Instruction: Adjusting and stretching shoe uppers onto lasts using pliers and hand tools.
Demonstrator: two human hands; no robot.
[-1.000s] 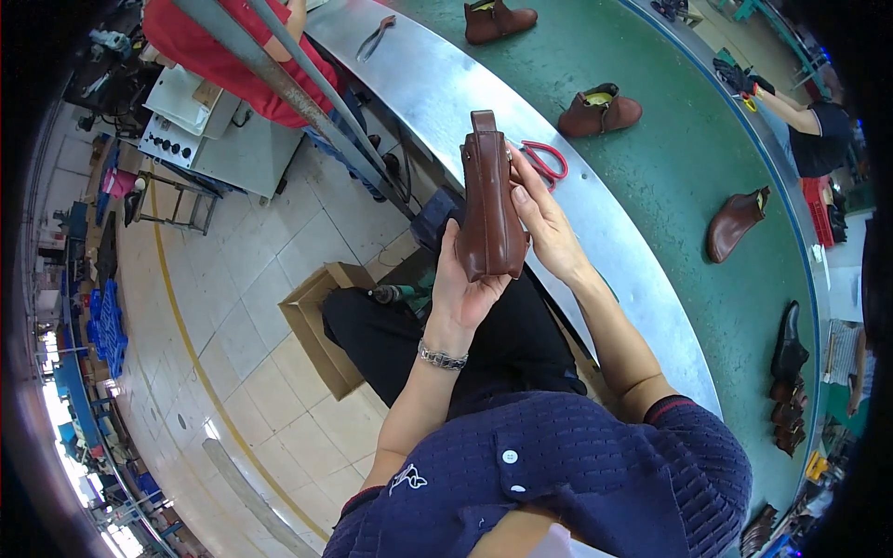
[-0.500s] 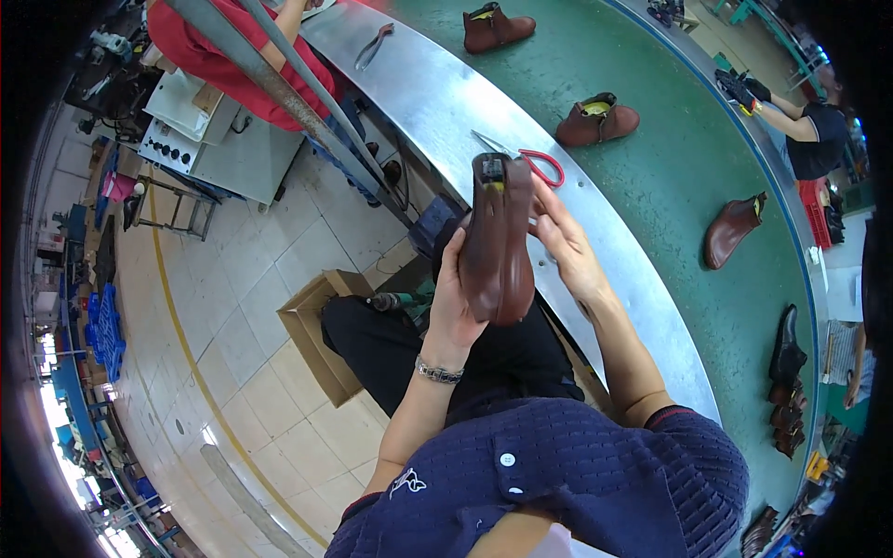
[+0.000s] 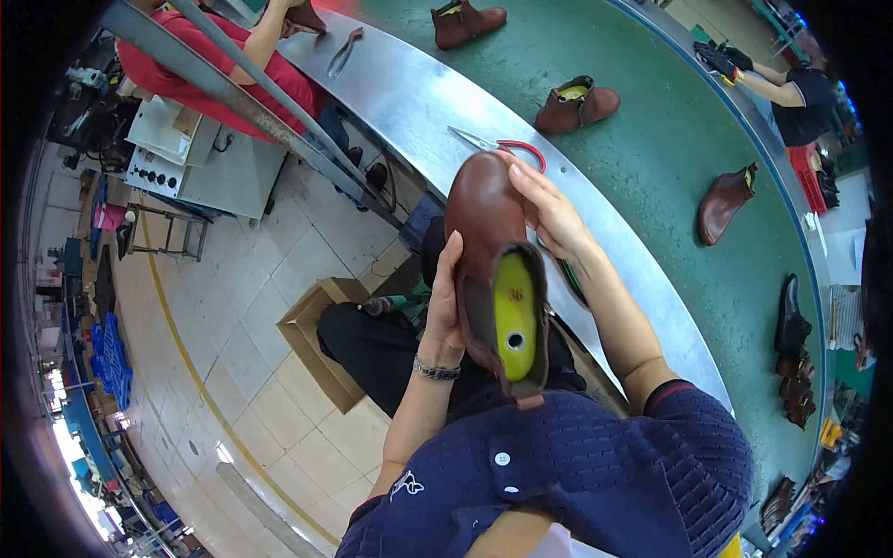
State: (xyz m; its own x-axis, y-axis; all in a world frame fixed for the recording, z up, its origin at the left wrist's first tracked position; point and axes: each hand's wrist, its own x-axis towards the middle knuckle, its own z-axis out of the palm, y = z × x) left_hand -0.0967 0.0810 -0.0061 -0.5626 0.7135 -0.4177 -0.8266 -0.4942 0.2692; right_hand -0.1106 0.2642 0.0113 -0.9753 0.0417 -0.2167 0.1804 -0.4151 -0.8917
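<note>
Counter (image 3: 420, 99) beside lengthwise boot (image 3: 486, 216), toe away

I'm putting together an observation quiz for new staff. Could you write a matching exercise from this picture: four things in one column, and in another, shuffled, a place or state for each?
Things
1. Boot
2. Scissors
3. Cardboard box
4. Wristband

Places and states
A. Open, beside the person's knee
B. Around the person's left wrist
C. In the left hand, with the right hand at its toe
D. Red-handled, lying on the metal strip

Right pairs: 1-C, 2-D, 3-A, 4-B
</note>
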